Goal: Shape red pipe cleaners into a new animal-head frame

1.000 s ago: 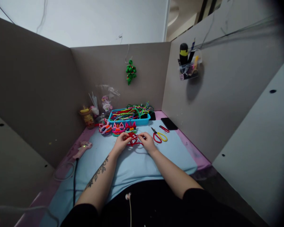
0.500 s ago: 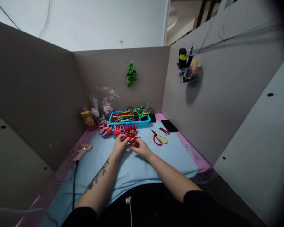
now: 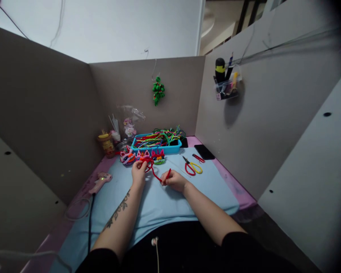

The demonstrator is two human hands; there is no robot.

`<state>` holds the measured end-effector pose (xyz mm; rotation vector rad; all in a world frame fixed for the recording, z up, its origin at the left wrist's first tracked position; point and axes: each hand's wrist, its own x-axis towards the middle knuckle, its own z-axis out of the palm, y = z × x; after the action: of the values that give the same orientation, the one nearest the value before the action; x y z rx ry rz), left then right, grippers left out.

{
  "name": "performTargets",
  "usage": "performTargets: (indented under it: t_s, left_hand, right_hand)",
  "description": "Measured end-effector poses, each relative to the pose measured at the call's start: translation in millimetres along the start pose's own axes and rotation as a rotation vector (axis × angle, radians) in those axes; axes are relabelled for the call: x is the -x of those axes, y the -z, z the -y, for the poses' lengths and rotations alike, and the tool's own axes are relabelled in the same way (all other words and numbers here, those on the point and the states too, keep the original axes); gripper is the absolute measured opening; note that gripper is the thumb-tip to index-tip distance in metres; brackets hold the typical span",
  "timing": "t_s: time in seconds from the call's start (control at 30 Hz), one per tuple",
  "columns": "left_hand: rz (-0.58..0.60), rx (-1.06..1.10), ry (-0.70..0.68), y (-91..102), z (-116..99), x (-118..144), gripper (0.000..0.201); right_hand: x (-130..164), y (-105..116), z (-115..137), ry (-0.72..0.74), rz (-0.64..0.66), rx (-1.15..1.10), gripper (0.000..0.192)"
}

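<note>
Above the light blue cloth (image 3: 159,204), my left hand (image 3: 138,173) is closed, pinching a looped bunch of red pipe cleaner (image 3: 150,163). One strand of it runs down to the right into my right hand (image 3: 174,180), whose closed fingers grip it near the free end, which sticks up past them. Just behind my left hand sit several colourful pipe-cleaner animal heads, among them one with pink ears and a green base (image 3: 159,160) and a striped one (image 3: 127,159). My fingers partly hide how the red loops are bent.
A blue tray (image 3: 159,150) heaped with coloured pipe cleaners stands behind. Scissors (image 3: 191,167), a red cutter (image 3: 198,158) and a phone (image 3: 204,152) lie at right. At left rest a pink glue gun (image 3: 100,182) with its cord and a brown jar (image 3: 107,146). Partition walls enclose the table.
My hands have moved apart: the right went slightly right and down, drawing the red strand out, while the left shifted a little left with the loops.
</note>
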<state>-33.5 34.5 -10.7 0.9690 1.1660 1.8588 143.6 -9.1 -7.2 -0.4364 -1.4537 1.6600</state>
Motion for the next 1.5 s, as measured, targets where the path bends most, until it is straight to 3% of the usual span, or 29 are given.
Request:
performTargets:
  t_s: [0.2, 0.33, 0.5, 0.6, 0.77, 1.0, 1.5]
  left_hand:
    - [-0.005, 0.101, 0.141, 3.3, -4, -3, 0.044]
    - [0.153, 0.087, 0.168, 1.2, -5, 1, 0.046]
    - [0.418, 0.04, 0.253, -2.9, -8, 13, 0.044]
    - [0.534, -0.011, 0.231, -4.4, -9, 19, 0.038]
    - [0.613, -0.038, 0.206, -5.5, -11, 24, 0.034]
    - [0.639, -0.056, 0.208, -6.7, -14, 26, 0.039]
    - [0.657, -0.14, 0.078, -8.0, -14, 28, 0.025]
  right_hand:
    - [8, 12, 3, -0.013, -0.036, -0.137, 0.041]
    - [-1, 17, -7, -0.096, -0.046, -0.016, 0.046]
    - [-14, 21, -12, 0.106, -0.453, 0.236, 0.042]
    - [-12, 22, -9, 0.244, -0.603, 0.44, 0.03]
    - [-6, 17, -6, 0.351, -0.597, 0.7, 0.014]
    - [-5, 14, -7, 0.359, -0.567, 0.778, 0.009]
    - [-4, 15, -9, 0.393, -0.526, 0.883, 0.009]
